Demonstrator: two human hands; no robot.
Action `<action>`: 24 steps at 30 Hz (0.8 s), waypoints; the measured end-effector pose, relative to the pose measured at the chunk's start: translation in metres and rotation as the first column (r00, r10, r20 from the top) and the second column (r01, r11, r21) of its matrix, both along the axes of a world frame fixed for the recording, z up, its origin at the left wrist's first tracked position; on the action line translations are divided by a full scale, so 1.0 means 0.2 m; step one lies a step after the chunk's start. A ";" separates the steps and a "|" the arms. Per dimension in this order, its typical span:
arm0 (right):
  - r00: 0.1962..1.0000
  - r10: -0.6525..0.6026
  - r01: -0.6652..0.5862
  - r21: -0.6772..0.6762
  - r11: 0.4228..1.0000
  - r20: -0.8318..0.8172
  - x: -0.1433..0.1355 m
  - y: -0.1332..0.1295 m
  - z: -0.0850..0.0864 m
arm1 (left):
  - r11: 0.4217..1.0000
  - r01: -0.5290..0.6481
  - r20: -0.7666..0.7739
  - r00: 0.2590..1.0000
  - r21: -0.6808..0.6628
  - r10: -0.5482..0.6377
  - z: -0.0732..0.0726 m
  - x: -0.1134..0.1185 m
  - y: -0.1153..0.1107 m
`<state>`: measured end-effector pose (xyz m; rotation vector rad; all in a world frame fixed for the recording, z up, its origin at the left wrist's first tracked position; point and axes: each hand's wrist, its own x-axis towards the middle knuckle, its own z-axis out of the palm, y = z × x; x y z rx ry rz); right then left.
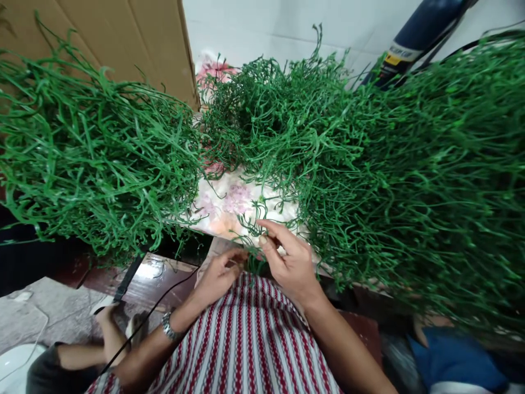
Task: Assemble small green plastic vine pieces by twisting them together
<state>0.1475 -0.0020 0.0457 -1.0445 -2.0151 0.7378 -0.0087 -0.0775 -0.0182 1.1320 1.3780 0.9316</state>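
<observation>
My right hand (292, 261) pinches a small sprig of thin green plastic-looking stems (255, 225) between thumb and fingers, above the front edge of a flower-patterned table cover (235, 200). Lower and to the left, my left hand (221, 276) has its fingers curled together at the lower strands of green stems (257, 264), close to my lap. Its fingertips are partly hidden, and the exact grip is hard to see. Big tangled heaps of the same stems surround the work spot: a left heap (102, 164), a middle heap (283, 109) and a right heap (422, 186).
A cardboard panel (151, 44) stands behind the left heap. At the back right a dark blue cylinder (410, 44) with a label leans by the white wall (254, 27). A black cable (158, 301) runs past my left arm. Another person's legs (109, 334) show at lower left.
</observation>
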 end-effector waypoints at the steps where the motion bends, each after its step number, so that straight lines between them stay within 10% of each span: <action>1: 1.000 -0.018 0.018 0.014 1.000 0.003 0.02 0.00 0.01 | 0.999 -0.016 -0.079 0.997 0.041 0.020 0.02 -0.01 -0.02; 7: 1.000 0.024 -0.023 -0.057 0.998 0.007 0.02 0.01 0.00 | 0.821 0.011 -0.263 0.950 0.571 0.171 0.23 -0.03 -0.03; 15: 0.962 0.267 -0.270 -0.054 0.961 -0.054 -0.03 -0.03 0.00 | 0.935 -0.101 -0.197 0.965 0.339 0.176 0.25 0.04 0.13; 20: 0.994 0.066 -0.052 0.157 0.986 -0.086 -0.01 -0.02 0.02 | 0.923 -0.324 0.103 0.946 0.208 0.308 0.25 -0.08 0.10; 24: 0.995 0.097 -0.094 0.259 0.961 0.000 -0.05 0.01 0.01 | 0.963 -0.265 0.407 0.886 0.056 0.220 0.27 -0.12 0.09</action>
